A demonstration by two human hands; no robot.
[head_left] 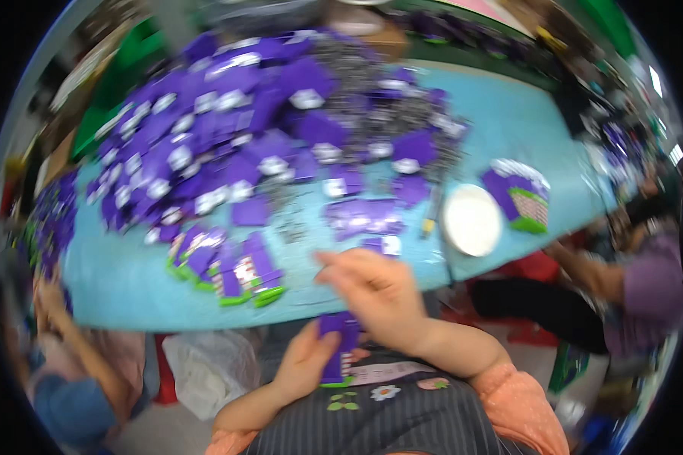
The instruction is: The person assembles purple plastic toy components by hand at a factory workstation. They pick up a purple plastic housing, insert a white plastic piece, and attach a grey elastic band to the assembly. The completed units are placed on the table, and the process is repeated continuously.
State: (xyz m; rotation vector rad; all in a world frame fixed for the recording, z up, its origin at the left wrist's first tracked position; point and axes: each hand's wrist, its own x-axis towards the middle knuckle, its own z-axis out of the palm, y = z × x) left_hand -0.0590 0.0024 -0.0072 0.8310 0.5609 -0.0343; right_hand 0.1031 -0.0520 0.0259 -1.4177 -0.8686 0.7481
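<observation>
In my left hand (302,356), near my lap, is a flat purple piece (337,341) with a patterned strip and a green lower edge. My thumb presses on its face. My right hand (379,292) is raised just above it at the table's near edge, fingers bent and tips together. Motion blur hides whether anything small is pinched there. Several similar purple pieces with green ends (228,265) lie overlapping on the table, ahead and to the left of my hands.
A large pile of purple pieces with white parts (228,114) covers the back left of the blue table (508,98). Beside it lies a heap of small grey items (349,76). A white round lid or dish (471,220) sits right. People sit at both sides.
</observation>
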